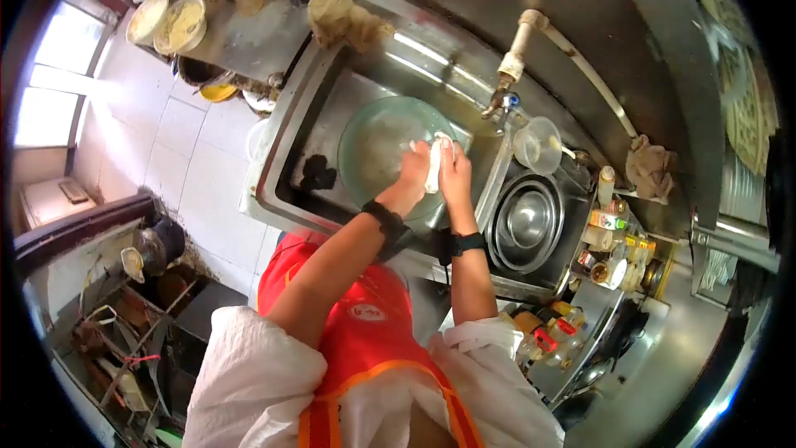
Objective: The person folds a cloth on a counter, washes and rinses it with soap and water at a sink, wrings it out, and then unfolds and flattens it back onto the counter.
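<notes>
A white cloth [434,169], bunched and twisted, is gripped between my two hands. My left hand [411,172] is closed around its left side, and my right hand [456,174] is closed on its right side. Both are over the right part of a large greenish see-through basin [352,153], which holds cloudy water. The basin stands in a metal sink [311,129]. A dark patch [317,174] lies on the sink floor left of the basin.
A tap [502,101] reaches over the sink from the wall. Right of it are a clear plastic tub [537,146] and nested metal bowls [529,214]. A crumpled rag [344,18] sits on the back left corner. Bottles and jars [609,241] crowd the far right.
</notes>
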{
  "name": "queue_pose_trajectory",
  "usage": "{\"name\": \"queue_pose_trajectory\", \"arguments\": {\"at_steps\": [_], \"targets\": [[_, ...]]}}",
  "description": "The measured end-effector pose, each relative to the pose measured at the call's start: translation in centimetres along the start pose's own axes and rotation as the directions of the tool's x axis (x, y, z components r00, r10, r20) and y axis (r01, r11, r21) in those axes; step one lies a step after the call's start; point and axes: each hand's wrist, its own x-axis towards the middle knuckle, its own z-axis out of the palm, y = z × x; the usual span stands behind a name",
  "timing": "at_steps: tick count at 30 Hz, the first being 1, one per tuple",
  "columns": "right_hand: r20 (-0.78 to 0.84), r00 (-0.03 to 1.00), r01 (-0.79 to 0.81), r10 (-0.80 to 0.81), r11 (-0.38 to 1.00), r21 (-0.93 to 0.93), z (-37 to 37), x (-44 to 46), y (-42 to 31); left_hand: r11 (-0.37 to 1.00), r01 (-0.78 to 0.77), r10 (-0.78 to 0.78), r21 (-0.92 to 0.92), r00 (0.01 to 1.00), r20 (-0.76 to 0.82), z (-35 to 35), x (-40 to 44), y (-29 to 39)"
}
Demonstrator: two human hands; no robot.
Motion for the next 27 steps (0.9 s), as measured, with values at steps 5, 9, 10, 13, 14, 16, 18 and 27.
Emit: {"name": "queue_pose_trajectory", "arguments": {"at_steps": [5,9,10,13,14,16,18,27], "targets": [[-0.274,0.949,0.257,-0.156,0.886,0.387,-5.7,1.9,0.8,0.981,0.087,-0.093,-0.173,0.995,-0.029,2.3,2.9,0.6],[-0.177,0.971,0.214,-0.162,0.918,0.335,-9.2,3.3,-6.0,0.968,0.024,0.011,-0.249,0.99,0.138,3.5,3.2,3.2],[-0.185,0.969,0.219,-0.164,0.914,0.34,-9.2,3.5,-7.8,0.973,0.025,0.009,-0.23,0.989,0.146,3.7,2.5,3.9],[-0.065,0.977,0.157,-0.204,0.888,-0.433,-9.1,4.7,-9.8,0.956,0.074,-0.006,-0.283,0.972,0.235,4.2,3.4,3.7],[-0.055,0.966,0.214,-0.252,0.9,-0.38,-9.1,5.4,-8.8,0.953,0.066,-0.005,-0.297,0.98,0.201,4.5,2.4,4.3],[-0.022,0.915,0.378,-0.402,0.877,-0.299,-9.2,6.5,-6.8,0.968,0.055,-0.013,-0.246,0.985,0.169,4.5,3.8,4.0],[0.028,0.928,0.363,-0.371,0.889,-0.277,-9.9,6.4,-7.1,0.983,0.071,-0.028,-0.168,0.969,0.244,3.9,5.0,2.6],[0.161,0.912,0.405,-0.378,0.893,-0.197,-11.0,6.9,-7.1,0.987,0.098,-0.065,-0.127,0.968,0.242,5.0,1.1,5.3]]}}
